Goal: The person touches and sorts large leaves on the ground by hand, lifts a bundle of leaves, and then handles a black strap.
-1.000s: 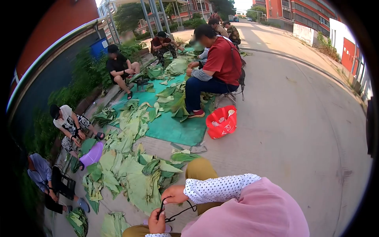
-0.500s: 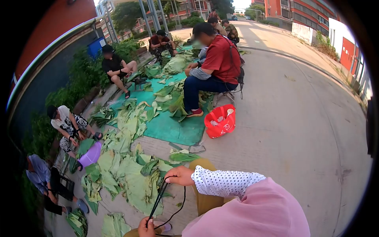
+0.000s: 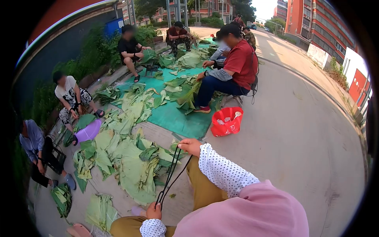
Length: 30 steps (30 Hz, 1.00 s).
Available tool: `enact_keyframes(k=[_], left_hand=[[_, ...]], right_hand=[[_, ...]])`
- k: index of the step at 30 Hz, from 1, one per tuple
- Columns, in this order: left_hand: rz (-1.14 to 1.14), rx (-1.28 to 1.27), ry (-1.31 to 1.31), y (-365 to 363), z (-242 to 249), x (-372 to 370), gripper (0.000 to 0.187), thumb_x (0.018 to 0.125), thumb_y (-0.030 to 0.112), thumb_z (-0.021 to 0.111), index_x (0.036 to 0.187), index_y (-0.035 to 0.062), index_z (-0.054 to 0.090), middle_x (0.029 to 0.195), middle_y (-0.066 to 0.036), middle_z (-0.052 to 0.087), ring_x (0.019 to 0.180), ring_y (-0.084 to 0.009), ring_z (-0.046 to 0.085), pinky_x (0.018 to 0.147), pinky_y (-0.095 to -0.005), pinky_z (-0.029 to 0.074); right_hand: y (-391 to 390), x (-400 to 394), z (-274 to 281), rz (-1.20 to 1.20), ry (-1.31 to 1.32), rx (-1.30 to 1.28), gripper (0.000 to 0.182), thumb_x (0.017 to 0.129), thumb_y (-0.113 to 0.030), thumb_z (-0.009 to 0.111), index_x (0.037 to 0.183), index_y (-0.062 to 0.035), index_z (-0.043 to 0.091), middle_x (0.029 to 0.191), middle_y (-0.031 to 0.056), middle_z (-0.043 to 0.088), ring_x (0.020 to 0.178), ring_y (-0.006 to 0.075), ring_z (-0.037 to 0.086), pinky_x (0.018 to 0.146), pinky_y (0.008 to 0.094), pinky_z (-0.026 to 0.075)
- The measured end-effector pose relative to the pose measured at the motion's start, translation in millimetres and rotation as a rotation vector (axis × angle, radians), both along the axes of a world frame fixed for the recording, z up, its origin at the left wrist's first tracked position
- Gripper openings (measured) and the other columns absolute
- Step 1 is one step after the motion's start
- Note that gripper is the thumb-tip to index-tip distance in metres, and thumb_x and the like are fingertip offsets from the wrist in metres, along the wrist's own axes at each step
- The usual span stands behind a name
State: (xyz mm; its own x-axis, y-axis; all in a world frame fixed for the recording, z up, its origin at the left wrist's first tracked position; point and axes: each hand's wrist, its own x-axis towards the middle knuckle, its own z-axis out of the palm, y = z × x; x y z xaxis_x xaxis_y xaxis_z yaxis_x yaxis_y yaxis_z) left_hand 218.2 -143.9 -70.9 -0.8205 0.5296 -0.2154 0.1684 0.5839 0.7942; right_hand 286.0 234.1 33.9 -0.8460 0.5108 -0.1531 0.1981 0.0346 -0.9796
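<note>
A looped black cord (image 3: 170, 173) is stretched between my two hands above my lap. My right hand (image 3: 191, 147), at the end of a dotted white sleeve, is closed on the cord's upper end. Lower down, my left hand (image 3: 154, 211) grips the other end near my knee. Both hands are clear of the large green leaves (image 3: 136, 173) spread on the pavement just beyond them. A smaller stack of leaves (image 3: 100, 211) lies to the left of my left hand.
A green mat (image 3: 181, 123) with leaf piles lies ahead, a red bag (image 3: 227, 128) beside it. A person in a red shirt (image 3: 241, 59) sits there. Several other people sit along the left and back. A purple object (image 3: 89, 131) lies at left.
My hands have moved, the right one up and slightly right, and the cord's strands are spread more openly between them. The view has shifted; a person in black at the back has raised their hands with leaves.
</note>
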Motion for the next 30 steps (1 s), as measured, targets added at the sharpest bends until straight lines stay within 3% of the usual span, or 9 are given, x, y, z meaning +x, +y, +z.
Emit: enact_keyframes(k=[2, 3, 5, 8, 13, 16, 18, 22, 30], left_hand=[[-0.302, -0.241, 0.316, 14.2, -7.7, 16.6, 0.02, 0.087, 0.023, 0.055, 0.089, 0.0037, 0.061, 0.081, -0.018, 0.063, 0.076, -0.0321, 0.062, 0.067, -0.0421, 0.047], [-0.283, -0.232, 0.295, 18.6, -11.4, 25.7, 0.02, 0.087, 0.023, 0.055, 0.089, 0.0037, 0.061, 0.081, -0.018, 0.063, 0.076, -0.0321, 0.062, 0.067, -0.0421, 0.047], [-0.458, -0.342, 0.217, 24.5, -19.2, 38.9, 0.023, 0.088, 0.027, 0.051, 0.091, 0.0051, 0.059, 0.089, -0.02, 0.063, 0.086, -0.0389, 0.059, 0.073, -0.0476, 0.047], [-0.572, -0.358, 0.165, 29.8, -45.5, 44.2, 0.026, 0.089, 0.03, 0.05, 0.096, 0.0059, 0.058, 0.092, -0.019, 0.063, 0.087, -0.037, 0.06, 0.075, -0.0462, 0.048], [-0.563, -0.352, 0.128, 32.3, -60.1, 34.8, 0.026, 0.09, 0.029, 0.049, 0.097, 0.0056, 0.059, 0.096, -0.019, 0.063, 0.09, -0.0363, 0.061, 0.078, -0.0453, 0.048], [-0.541, -0.344, 0.142, 32.3, -49.7, 35.2, 0.026, 0.089, 0.028, 0.049, 0.097, 0.0052, 0.059, 0.098, -0.018, 0.063, 0.091, -0.0353, 0.061, 0.078, -0.0455, 0.048], [-0.591, -0.431, 0.142, 34.0, -15.8, 37.3, 0.026, 0.089, 0.028, 0.05, 0.098, 0.0054, 0.059, 0.098, -0.018, 0.064, 0.091, -0.0347, 0.061, 0.078, -0.0456, 0.048], [-0.682, -0.407, 0.191, 36.3, -43.7, 34.4, 0.026, 0.089, 0.028, 0.05, 0.099, 0.0063, 0.059, 0.096, -0.017, 0.064, 0.09, -0.0348, 0.061, 0.077, -0.0458, 0.048], [-0.694, -0.483, 0.159, 36.9, -28.4, 35.4, 0.025, 0.089, 0.028, 0.049, 0.096, 0.0053, 0.056, 0.096, -0.019, 0.063, 0.092, -0.0367, 0.059, 0.08, -0.0469, 0.047]], right_hand=[[-3.0, -2.4, 1.7, 0.002, -0.031, -0.025, 0.019, 0.087, -0.022, 0.062, 0.099, -0.0075, 0.066, 0.068, -0.0042, 0.05, 0.061, 0.0051, 0.043, 0.052, 0.0212, 0.036], [-2.9, -3.0, 1.5, -0.002, -0.026, -0.076, 0.02, 0.088, -0.022, 0.061, 0.1, -0.007, 0.065, 0.069, -0.0037, 0.05, 0.06, 0.0047, 0.042, 0.051, 0.0205, 0.035], [-4.1, -6.2, 1.2, -0.009, -0.012, -0.153, 0.021, 0.088, -0.021, 0.06, 0.101, -0.0052, 0.065, 0.069, -0.0029, 0.048, 0.056, 0.0037, 0.038, 0.047, 0.0187, 0.031], [-8.3, -8.2, 3.0, -0.018, -0.016, -0.161, 0.02, 0.088, -0.02, 0.06, 0.1, -0.0052, 0.065, 0.069, -0.003, 0.048, 0.054, 0.0037, 0.038, 0.047, 0.0189, 0.031], [-9.9, -9.5, 8.0, -0.017, -0.014, -0.205, 0.02, 0.09, -0.018, 0.059, 0.101, -0.0016, 0.062, 0.068, -0.0014, 0.048, 0.05, 0.0034, 0.035, 0.044, 0.0179, 0.028], [-2.8, -9.0, 3.3, 0.025, -0.032, -0.249, 0.022, 0.089, -0.022, 0.059, 0.103, -0.0058, 0.064, 0.071, -0.0027, 0.048, 0.054, 0.0042, 0.038, 0.046, 0.0197, 0.03], [-4.2, -11.0, -0.4, 0.004, -0.017, -0.258, 0.022, 0.089, -0.021, 0.059, 0.103, -0.005, 0.064, 0.071, -0.0021, 0.048, 0.053, 0.004, 0.036, 0.045, 0.0195, 0.029], [1.2, -11.5, -3.0, 0.043, -0.016, -0.302, 0.02, 0.088, -0.024, 0.061, 0.099, -0.0063, 0.063, 0.07, -0.0025, 0.049, 0.053, 0.0043, 0.037, 0.045, 0.0202, 0.03], [-5.5, -11.7, 2.1, 0.021, -0.031, -0.209, 0.017, 0.09, -0.021, 0.059, 0.1, -0.0072, 0.063, 0.07, -0.0034, 0.05, 0.057, 0.0043, 0.038, 0.049, 0.0195, 0.03]])
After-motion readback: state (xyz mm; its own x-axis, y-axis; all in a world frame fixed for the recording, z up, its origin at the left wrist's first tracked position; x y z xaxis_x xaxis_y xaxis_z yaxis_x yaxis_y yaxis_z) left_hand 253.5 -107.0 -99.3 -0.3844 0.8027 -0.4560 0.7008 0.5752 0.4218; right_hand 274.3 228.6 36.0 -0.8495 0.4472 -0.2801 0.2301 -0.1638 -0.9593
